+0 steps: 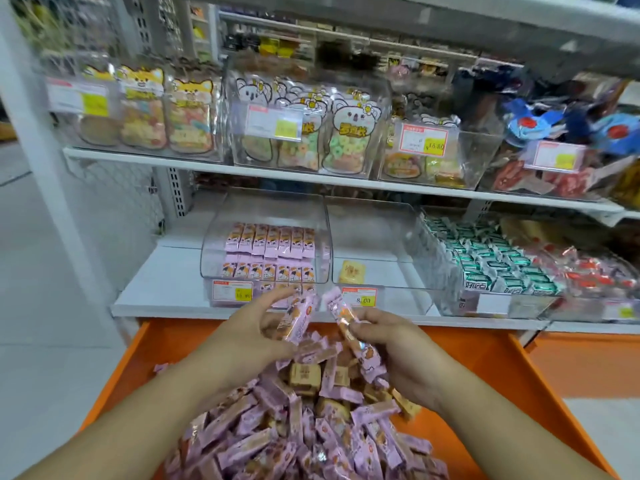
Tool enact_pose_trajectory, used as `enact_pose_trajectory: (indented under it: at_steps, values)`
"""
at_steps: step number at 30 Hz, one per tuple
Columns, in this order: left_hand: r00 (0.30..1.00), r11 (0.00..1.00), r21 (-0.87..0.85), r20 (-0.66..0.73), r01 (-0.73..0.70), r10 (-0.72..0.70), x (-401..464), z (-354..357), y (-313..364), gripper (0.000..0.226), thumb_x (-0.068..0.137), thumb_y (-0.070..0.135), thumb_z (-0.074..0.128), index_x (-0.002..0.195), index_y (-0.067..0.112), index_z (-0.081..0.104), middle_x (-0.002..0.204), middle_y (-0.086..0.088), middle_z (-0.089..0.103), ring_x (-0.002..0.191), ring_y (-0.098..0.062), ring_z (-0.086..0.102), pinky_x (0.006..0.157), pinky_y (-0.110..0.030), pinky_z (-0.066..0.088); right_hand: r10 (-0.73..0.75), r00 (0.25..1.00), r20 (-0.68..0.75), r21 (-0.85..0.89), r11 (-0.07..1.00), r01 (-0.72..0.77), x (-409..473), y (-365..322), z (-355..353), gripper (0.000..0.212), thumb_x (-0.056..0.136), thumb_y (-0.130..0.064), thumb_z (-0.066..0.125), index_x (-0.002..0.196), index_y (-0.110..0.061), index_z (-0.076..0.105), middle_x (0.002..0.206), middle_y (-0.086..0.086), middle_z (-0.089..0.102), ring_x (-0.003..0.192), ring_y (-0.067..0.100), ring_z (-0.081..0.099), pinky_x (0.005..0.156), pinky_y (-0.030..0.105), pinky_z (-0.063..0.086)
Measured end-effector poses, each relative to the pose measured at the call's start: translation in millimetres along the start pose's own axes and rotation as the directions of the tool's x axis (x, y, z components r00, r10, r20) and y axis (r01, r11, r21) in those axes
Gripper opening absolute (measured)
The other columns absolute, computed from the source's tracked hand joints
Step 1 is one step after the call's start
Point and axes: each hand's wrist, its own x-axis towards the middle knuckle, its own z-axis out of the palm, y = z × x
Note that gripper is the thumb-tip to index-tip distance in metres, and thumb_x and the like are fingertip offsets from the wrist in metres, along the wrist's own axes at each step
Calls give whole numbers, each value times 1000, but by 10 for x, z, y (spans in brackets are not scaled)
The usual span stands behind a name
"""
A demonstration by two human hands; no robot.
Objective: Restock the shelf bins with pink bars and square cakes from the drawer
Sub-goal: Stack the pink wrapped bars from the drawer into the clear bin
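Gripping one pink bar apiece, the left hand and right hand hover above the orange drawer, the right one's bar tilted toward eleven o'clock. Below, at six o'clock, pink bars are heaped with square cakes. At twelve o'clock stands the pink-bar bin; beside it, at one o'clock, a clear bin holds a single square cake.

White lower shelf carries clear bins; orange drawer holds pink bars.
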Motion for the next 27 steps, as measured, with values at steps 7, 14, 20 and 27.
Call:
enact_pose_trajectory:
  at_steps: [7, 14, 20, 27]
  values:
    - [992, 997, 31, -103, -73, 76, 58, -121, 152, 74, 71, 14, 95, 129, 43, 59, 117, 14, 66, 91, 8, 68, 78, -15, 54, -133, 988, -82, -223, 968, 112, 269, -163, 41, 39, 89, 12, 65, 121, -10, 69, 82, 14, 67, 64, 29, 59, 49, 31, 43]
    - [986, 996, 74, -155, -48, 59, 209, -261, 148, 64, 71, 27, 95, 126, 37, 64, 114, 14, 71, 95, 7, 67, 80, -14, 49, -165, 981, -104, -310, 942, 125, 437, -263, 2, 36, 84, -9, 86, 113, -7, 63, 71, 11, 71, 71, 30, 66, 70, 43, 50]
    - [999, 1000, 21, -35, 13, -12, 280, -98, 63, 35, 76, 20, 91, 98, 38, 70, 95, 27, 76, 92, 14, 67, 81, -11, 48, -184, 983, -15, -222, 959, 176, 438, -266, 149, 14, 90, -4, 78, 97, -11, 69, 67, 9, 68, 75, 33, 66, 64, 34, 50]
    - [998, 998, 7, -16, 65, -64, 209, -91, 122, 47, 82, 14, 86, 123, 31, 67, 98, 4, 81, 94, -13, 77, 99, -38, 54, -169, 985, 40, -189, 967, 173, 441, -216, 246, 28, 96, -2, 69, 124, 0, 63, 86, 20, 72, 77, 36, 64, 63, 38, 53]
